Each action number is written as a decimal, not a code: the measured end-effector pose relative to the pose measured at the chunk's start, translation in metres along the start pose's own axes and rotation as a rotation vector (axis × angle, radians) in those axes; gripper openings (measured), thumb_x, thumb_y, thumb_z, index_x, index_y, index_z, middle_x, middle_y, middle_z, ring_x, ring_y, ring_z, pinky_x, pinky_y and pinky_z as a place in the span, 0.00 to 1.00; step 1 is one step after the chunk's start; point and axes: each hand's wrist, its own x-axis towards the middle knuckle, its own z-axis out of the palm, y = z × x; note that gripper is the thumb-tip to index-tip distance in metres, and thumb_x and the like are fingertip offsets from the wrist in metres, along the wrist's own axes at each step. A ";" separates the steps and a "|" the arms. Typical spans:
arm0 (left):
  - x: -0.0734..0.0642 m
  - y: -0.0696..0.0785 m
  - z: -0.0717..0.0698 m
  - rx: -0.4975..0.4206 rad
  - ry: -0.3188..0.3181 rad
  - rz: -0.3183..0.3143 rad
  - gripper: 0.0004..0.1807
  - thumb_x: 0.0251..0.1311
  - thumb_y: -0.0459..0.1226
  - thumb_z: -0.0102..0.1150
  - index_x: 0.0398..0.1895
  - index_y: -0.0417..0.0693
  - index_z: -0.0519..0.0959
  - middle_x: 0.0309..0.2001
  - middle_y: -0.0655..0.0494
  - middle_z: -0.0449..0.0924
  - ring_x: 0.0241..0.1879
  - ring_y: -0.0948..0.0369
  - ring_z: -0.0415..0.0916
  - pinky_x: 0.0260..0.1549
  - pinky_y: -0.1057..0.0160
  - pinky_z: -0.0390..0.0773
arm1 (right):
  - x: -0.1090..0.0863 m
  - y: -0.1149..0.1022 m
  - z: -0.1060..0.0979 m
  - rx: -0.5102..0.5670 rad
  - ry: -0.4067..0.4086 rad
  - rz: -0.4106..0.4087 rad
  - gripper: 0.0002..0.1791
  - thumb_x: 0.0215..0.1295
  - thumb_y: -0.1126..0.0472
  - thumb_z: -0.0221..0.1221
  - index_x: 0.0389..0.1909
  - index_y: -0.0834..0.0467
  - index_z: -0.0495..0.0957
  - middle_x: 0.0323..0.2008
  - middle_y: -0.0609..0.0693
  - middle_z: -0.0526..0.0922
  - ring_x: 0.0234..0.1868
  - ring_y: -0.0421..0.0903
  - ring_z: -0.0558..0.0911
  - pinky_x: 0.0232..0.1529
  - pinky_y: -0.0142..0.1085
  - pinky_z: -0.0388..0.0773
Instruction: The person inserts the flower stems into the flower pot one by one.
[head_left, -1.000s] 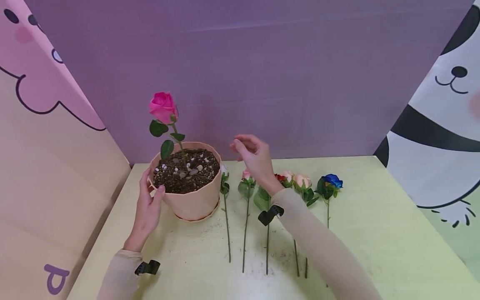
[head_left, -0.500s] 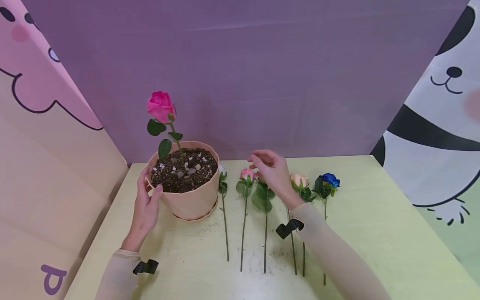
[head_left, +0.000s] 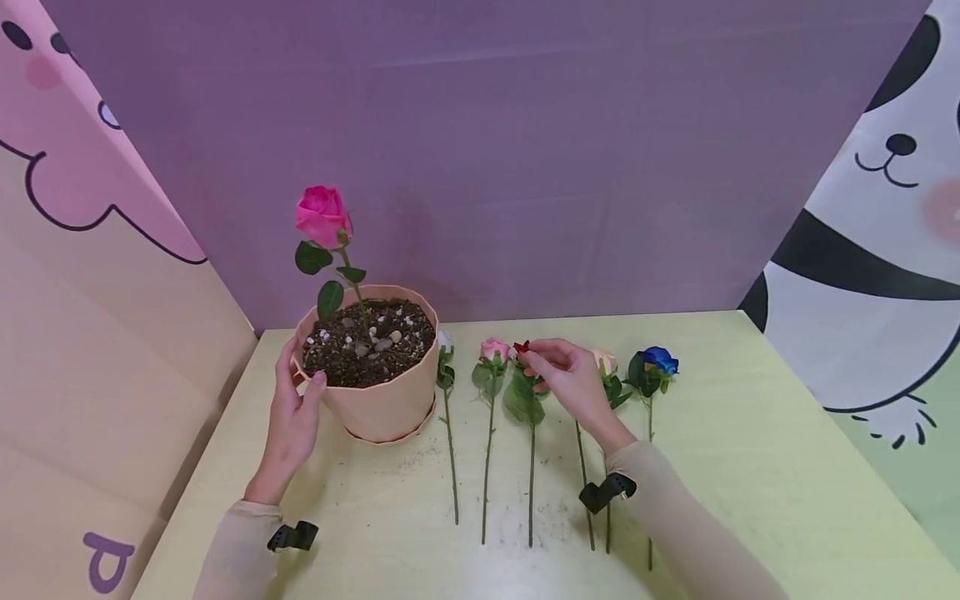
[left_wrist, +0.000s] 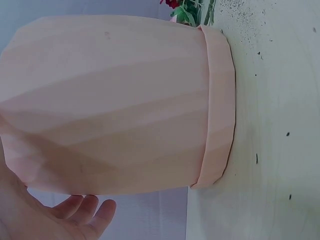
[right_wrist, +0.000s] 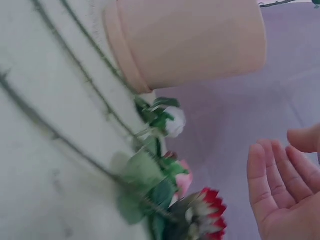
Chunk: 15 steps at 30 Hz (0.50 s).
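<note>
A peach-coloured flower pot (head_left: 386, 410) filled with dark soil (head_left: 345, 354) stands at the left of the table. A hot-pink rose (head_left: 322, 218) rises upright from the soil. My left hand (head_left: 295, 421) holds the pot's left side, thumb near the rim and fingertips showing beyond its edge in the left wrist view. Over the row of lying flowers, my right hand (head_left: 567, 379) hovers at a red flower (head_left: 521, 347), whose bloom it partly covers. In the right wrist view that hand's fingers (right_wrist: 265, 182) are loosely bent and apart from the red bloom.
Beside the pot lie stemmed roses: white (head_left: 446, 340), light pink (head_left: 494, 349), peach (head_left: 604, 361) and blue (head_left: 661, 360), stems toward the front. Soil crumbs dot the pale table (head_left: 750, 467). A purple backdrop (head_left: 480, 167) closes off the rear.
My right hand has moved right and down, from beside the pot, past the light pink rose, to the red flower. The left hand stays at the pot.
</note>
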 end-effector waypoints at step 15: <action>0.000 -0.001 0.001 -0.005 0.001 0.007 0.40 0.84 0.47 0.43 0.89 0.62 0.37 0.86 0.43 0.46 0.78 0.37 0.55 0.68 0.32 0.66 | -0.021 0.044 -0.006 -0.061 -0.044 0.187 0.21 0.75 0.61 0.63 0.62 0.69 0.80 0.54 0.65 0.87 0.46 0.55 0.90 0.45 0.44 0.90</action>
